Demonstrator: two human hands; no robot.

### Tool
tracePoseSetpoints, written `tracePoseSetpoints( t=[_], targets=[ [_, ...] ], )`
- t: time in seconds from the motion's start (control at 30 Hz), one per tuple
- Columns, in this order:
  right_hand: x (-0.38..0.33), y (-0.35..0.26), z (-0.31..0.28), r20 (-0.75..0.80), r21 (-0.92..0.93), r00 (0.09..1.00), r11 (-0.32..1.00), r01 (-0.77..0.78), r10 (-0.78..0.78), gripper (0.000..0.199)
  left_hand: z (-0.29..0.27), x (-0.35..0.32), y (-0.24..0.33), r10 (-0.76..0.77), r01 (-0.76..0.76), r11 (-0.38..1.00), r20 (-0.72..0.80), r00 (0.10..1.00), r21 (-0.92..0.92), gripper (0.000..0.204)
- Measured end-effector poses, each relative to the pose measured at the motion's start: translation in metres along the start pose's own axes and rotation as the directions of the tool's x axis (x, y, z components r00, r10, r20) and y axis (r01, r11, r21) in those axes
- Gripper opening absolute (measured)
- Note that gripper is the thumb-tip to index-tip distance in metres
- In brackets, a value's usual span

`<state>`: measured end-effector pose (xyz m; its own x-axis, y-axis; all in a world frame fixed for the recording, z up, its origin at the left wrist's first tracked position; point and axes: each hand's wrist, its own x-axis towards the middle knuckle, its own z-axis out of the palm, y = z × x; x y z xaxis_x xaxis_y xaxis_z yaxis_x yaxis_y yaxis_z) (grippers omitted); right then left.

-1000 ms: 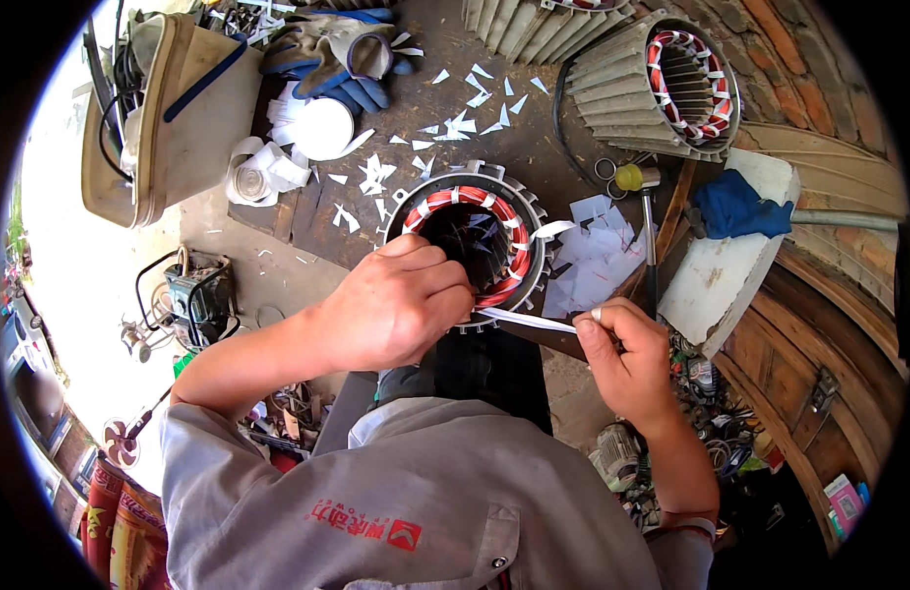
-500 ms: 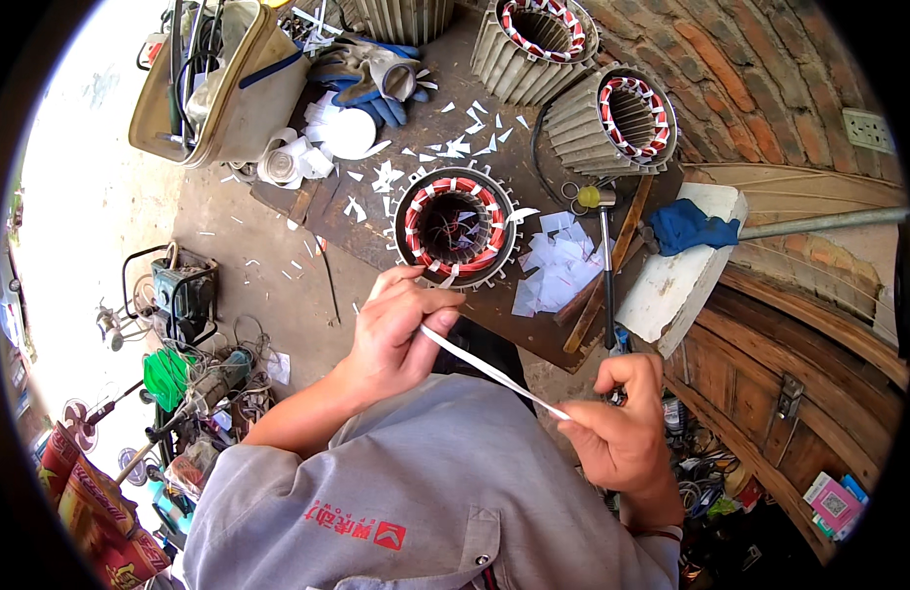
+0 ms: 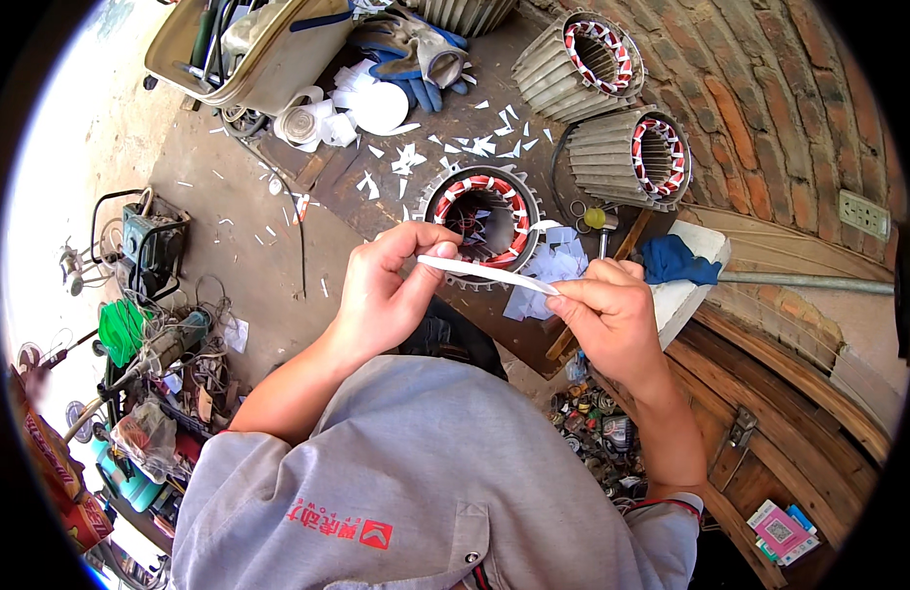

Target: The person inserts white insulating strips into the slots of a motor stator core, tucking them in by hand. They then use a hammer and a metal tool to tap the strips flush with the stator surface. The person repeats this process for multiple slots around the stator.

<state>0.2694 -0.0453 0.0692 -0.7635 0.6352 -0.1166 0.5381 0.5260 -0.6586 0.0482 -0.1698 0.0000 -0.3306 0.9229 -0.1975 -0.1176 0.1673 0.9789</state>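
Observation:
A narrow white tape strip [image 3: 494,274] is stretched between my two hands. My left hand [image 3: 388,280] pinches its left end between thumb and fingers. The right end is held between the thumb and fingers of my right hand [image 3: 612,320]. Just beyond the strip stands a motor stator [image 3: 519,236] with red windings, white pieces set around its ring and a finned metal rim. My left fingertips overlap its near left edge in the view; whether they touch it I cannot tell. Loose white insulation sheets [image 3: 556,264] lie to its right, partly hidden behind my right hand.
Two finned motor housings [image 3: 585,77] with red windings stand at the back right. A hammer [image 3: 603,220], a white block [image 3: 683,295] and a blue cloth [image 3: 676,259] lie on the right. Work gloves [image 3: 406,54], white rolls [image 3: 300,125] and a tub [image 3: 278,74] sit at the back left.
Both hands have moved up toward the stator, the right one most. The strip, slanting down to the right before, is now nearly level. The head view has shifted and turned slightly.

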Motion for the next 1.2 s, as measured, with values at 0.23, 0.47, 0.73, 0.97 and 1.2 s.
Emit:
tracePoseSetpoints(
  t=[0.23, 0.47, 0.73, 0.97, 1.2],
  targets=[
    [0.014, 0.015, 0.005, 0.399, 0.558, 0.784, 0.553, -0.619, 0.475, 0.026, 0.0, 0.018, -0.001, 0.013, -0.019, 0.999, 0.118, 0.993, 0.047, 0.016],
    [0.021, 0.025, 0.009, 0.55, 0.63, 0.621, 0.211, -0.748, 0.559, 0.026, -0.001, 0.022, -0.005, -0.033, 0.026, 0.998, 0.157, 0.987, 0.049, 0.012],
    [0.026, 0.03, 0.024, 0.555, 0.642, 0.539, 0.085, -0.762, 0.633, 0.024, -0.005, 0.028, -0.002, -0.093, 0.084, 0.995, 0.216, 0.972, 0.051, 0.012],
    [0.034, 0.029, 0.038, 0.489, 0.607, 0.568, 0.209, -0.767, 0.662, 0.026, -0.01, 0.027, -0.001, -0.04, 0.016, 0.996, 0.284, 0.958, 0.086, 0.011],
    [0.019, 0.017, 0.048, 0.236, 0.496, 0.818, 0.659, -0.566, 0.525, 0.021, -0.031, 0.028, 0.014, 0.12, -0.355, 0.914, 0.704, 0.7, 0.197, 0.026]
  ],
)
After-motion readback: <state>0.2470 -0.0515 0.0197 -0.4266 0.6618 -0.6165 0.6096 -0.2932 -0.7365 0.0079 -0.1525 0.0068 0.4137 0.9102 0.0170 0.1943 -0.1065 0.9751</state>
